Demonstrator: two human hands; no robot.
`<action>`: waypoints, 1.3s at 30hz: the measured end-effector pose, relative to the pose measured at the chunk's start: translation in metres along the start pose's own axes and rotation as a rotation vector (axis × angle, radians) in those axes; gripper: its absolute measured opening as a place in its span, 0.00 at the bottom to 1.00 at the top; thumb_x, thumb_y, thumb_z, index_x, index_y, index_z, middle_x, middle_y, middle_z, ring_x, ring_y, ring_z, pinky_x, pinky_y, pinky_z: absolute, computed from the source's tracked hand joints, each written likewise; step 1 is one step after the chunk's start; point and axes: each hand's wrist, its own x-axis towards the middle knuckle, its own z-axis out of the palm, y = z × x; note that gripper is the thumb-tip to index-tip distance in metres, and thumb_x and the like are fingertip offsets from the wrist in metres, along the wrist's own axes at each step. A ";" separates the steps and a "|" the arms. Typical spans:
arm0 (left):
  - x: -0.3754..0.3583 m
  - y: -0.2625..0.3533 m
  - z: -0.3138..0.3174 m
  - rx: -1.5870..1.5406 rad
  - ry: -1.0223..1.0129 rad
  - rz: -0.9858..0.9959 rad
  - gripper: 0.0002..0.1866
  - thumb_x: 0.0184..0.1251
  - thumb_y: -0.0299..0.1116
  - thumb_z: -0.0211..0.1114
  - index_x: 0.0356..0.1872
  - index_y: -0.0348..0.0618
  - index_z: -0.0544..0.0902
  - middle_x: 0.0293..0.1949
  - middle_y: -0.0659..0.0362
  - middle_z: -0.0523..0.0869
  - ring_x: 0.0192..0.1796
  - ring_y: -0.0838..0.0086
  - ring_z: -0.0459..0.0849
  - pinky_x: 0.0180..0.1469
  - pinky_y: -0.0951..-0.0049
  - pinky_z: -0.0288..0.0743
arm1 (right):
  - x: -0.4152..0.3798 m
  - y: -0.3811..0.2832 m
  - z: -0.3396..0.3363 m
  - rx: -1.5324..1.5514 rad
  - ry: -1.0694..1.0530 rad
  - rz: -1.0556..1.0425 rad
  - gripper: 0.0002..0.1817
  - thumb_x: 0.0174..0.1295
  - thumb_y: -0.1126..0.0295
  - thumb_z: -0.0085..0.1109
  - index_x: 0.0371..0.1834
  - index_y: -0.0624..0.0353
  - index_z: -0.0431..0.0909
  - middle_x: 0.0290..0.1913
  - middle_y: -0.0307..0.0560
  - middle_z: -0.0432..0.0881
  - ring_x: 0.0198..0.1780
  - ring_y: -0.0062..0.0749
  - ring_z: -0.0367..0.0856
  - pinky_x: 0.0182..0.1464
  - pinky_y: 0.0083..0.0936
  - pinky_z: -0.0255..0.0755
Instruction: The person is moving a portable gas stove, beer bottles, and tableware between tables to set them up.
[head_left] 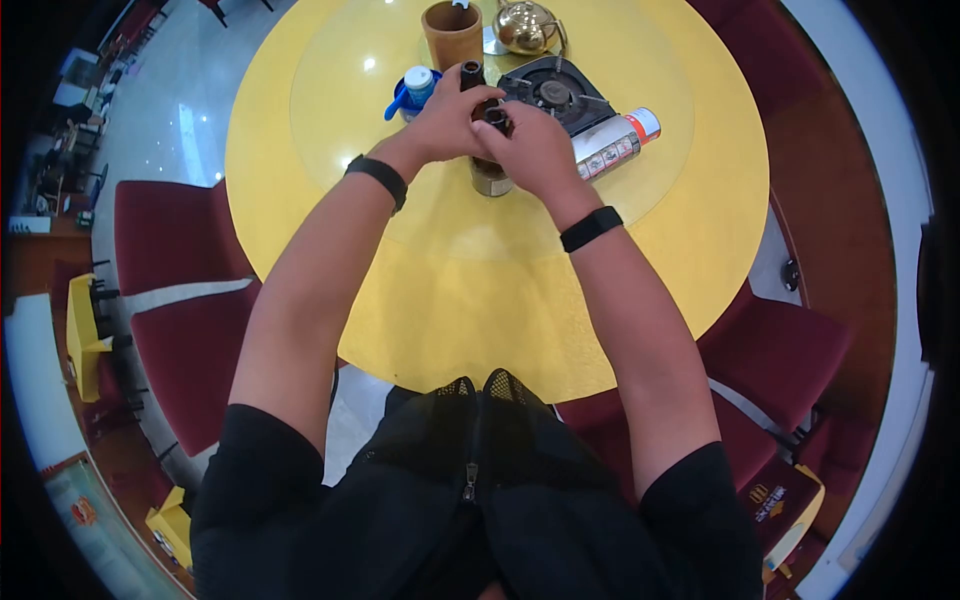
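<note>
left hand [440, 125] and right hand [532, 145] seem wrapped round dark bottles [492, 182], upper centre (grip's partly hidden). looks like the gripping step; next move needs steadiness.

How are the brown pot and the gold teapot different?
The brown pot looks dull, while the gold teapot is shiny. The brown pot has fairly straight sides; the gold teapot bulges round. Both are on the yellow table.

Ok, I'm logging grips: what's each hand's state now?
Left hand: closed around the farther dark brown, narrow-necked, glassy bottle.
Right hand: closed around the nearer, similar bottle.
</note>
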 end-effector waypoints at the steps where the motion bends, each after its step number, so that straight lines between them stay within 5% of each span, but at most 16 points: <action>1: -0.001 0.003 -0.004 -0.016 -0.037 -0.008 0.42 0.37 0.46 0.81 0.61 0.55 0.76 0.68 0.39 0.57 0.70 0.43 0.59 0.72 0.53 0.58 | -0.001 0.001 -0.003 -0.007 -0.016 -0.005 0.23 0.59 0.50 0.60 0.39 0.62 0.81 0.38 0.53 0.84 0.41 0.49 0.83 0.43 0.40 0.76; 2: -0.002 0.004 -0.009 -0.200 -0.079 -0.026 0.42 0.38 0.47 0.81 0.61 0.54 0.76 0.69 0.41 0.56 0.73 0.44 0.56 0.73 0.53 0.56 | -0.001 0.001 -0.010 -0.053 -0.035 0.008 0.22 0.59 0.51 0.59 0.39 0.62 0.81 0.38 0.53 0.84 0.41 0.49 0.83 0.43 0.40 0.76; 7: 0.000 -0.009 -0.026 -0.103 -0.010 0.018 0.34 0.42 0.52 0.80 0.50 0.46 0.82 0.69 0.43 0.59 0.71 0.50 0.62 0.68 0.62 0.64 | -0.003 0.010 -0.021 -0.120 -0.028 -0.055 0.21 0.58 0.54 0.59 0.40 0.64 0.80 0.37 0.54 0.83 0.40 0.50 0.82 0.42 0.41 0.76; 10: 0.004 -0.014 -0.031 -0.208 0.257 0.030 0.29 0.47 0.54 0.77 0.38 0.38 0.79 0.53 0.47 0.74 0.60 0.60 0.73 0.53 0.66 0.71 | -0.006 0.011 -0.021 -0.167 -0.039 -0.112 0.20 0.59 0.57 0.59 0.45 0.63 0.80 0.42 0.53 0.83 0.44 0.48 0.82 0.46 0.39 0.76; 13: 0.008 0.005 -0.033 -0.140 0.266 -0.210 0.31 0.50 0.55 0.76 0.40 0.35 0.79 0.51 0.47 0.76 0.56 0.61 0.77 0.52 0.67 0.73 | -0.012 0.004 -0.027 -0.210 -0.060 -0.143 0.21 0.60 0.58 0.58 0.49 0.63 0.79 0.45 0.53 0.82 0.46 0.48 0.81 0.48 0.38 0.75; 15: 0.011 0.010 -0.028 -0.054 0.331 -0.178 0.31 0.54 0.56 0.73 0.43 0.35 0.81 0.49 0.46 0.78 0.50 0.59 0.81 0.51 0.64 0.75 | -0.013 0.002 -0.029 -0.222 -0.094 -0.125 0.21 0.61 0.58 0.58 0.50 0.63 0.78 0.46 0.53 0.81 0.48 0.48 0.81 0.50 0.38 0.75; 18: 0.021 0.003 -0.026 0.061 0.130 -0.265 0.29 0.57 0.55 0.70 0.45 0.35 0.82 0.46 0.45 0.80 0.48 0.54 0.82 0.50 0.60 0.77 | -0.013 0.007 -0.030 -0.193 -0.095 -0.103 0.21 0.61 0.58 0.58 0.51 0.63 0.78 0.46 0.55 0.81 0.48 0.49 0.80 0.51 0.39 0.74; 20: 0.021 -0.001 -0.023 0.053 0.196 -0.190 0.22 0.59 0.49 0.70 0.42 0.40 0.84 0.35 0.53 0.83 0.39 0.63 0.82 0.43 0.65 0.75 | -0.013 0.009 -0.030 -0.187 -0.102 -0.104 0.22 0.61 0.59 0.59 0.52 0.63 0.77 0.46 0.56 0.81 0.49 0.50 0.80 0.52 0.39 0.74; 27: 0.030 -0.009 -0.028 0.001 0.053 -0.211 0.20 0.59 0.44 0.68 0.45 0.38 0.84 0.36 0.52 0.86 0.38 0.63 0.83 0.43 0.67 0.76 | -0.018 0.014 -0.025 -0.146 -0.113 -0.081 0.22 0.61 0.59 0.60 0.51 0.64 0.77 0.47 0.58 0.81 0.50 0.51 0.80 0.52 0.39 0.74; 29: 0.030 -0.006 -0.029 -0.088 0.105 -0.224 0.21 0.60 0.45 0.68 0.45 0.38 0.84 0.36 0.52 0.87 0.38 0.65 0.84 0.44 0.68 0.77 | -0.019 0.014 -0.023 -0.146 -0.052 -0.132 0.23 0.61 0.60 0.63 0.53 0.66 0.76 0.34 0.51 0.82 0.34 0.37 0.80 0.40 0.31 0.74; 30: 0.029 0.001 -0.032 -0.087 0.107 -0.223 0.21 0.60 0.45 0.68 0.45 0.38 0.84 0.36 0.52 0.87 0.38 0.65 0.84 0.44 0.68 0.77 | -0.019 0.012 -0.024 -0.147 -0.051 -0.134 0.23 0.61 0.60 0.63 0.53 0.66 0.76 0.34 0.51 0.82 0.34 0.37 0.80 0.40 0.31 0.74; 32: 0.026 0.011 -0.035 -0.181 0.106 -0.334 0.19 0.59 0.42 0.66 0.40 0.33 0.84 0.35 0.44 0.87 0.39 0.55 0.86 0.45 0.63 0.79 | -0.021 0.007 -0.026 -0.147 -0.090 -0.052 0.22 0.61 0.58 0.60 0.50 0.64 0.77 0.45 0.57 0.82 0.48 0.50 0.81 0.50 0.40 0.75; 39: 0.028 0.004 -0.024 -0.061 0.157 -0.288 0.23 0.61 0.43 0.68 0.50 0.35 0.83 0.41 0.50 0.87 0.40 0.65 0.86 0.45 0.68 0.78 | -0.023 -0.004 -0.033 -0.140 -0.170 0.049 0.19 0.61 0.59 0.60 0.49 0.62 0.77 0.42 0.55 0.83 0.46 0.51 0.82 0.47 0.41 0.75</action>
